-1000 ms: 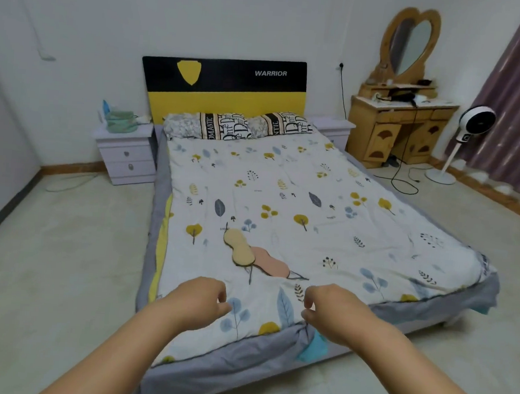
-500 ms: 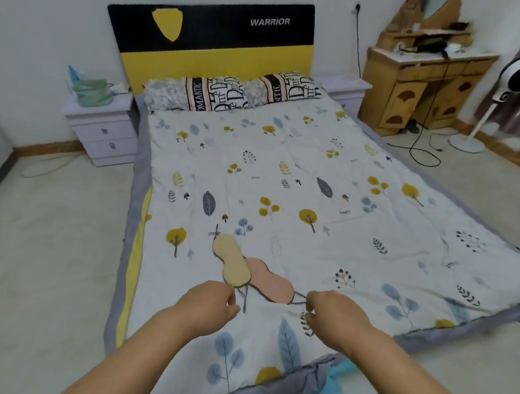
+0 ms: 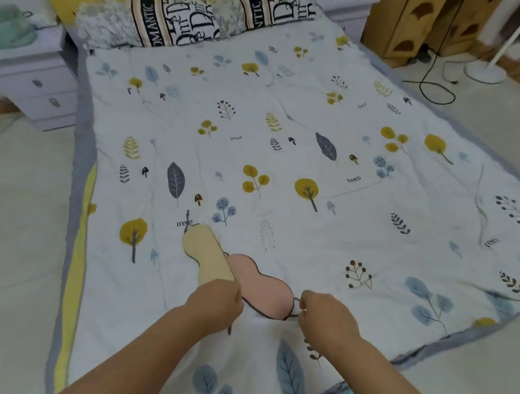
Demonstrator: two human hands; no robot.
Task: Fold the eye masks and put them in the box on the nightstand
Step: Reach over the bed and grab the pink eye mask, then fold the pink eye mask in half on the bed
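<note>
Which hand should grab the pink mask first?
Probably the right hand. Its fingers are right at the dark strap loop on the pink mask and its near end. The left hand sits over the yellow mask instead.

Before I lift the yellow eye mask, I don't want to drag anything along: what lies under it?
The yellow eye mask lies on the printed bedspread, its near end overlapping the pink eye mask. The left hand covers that end, so anything beneath there is hidden.
</note>
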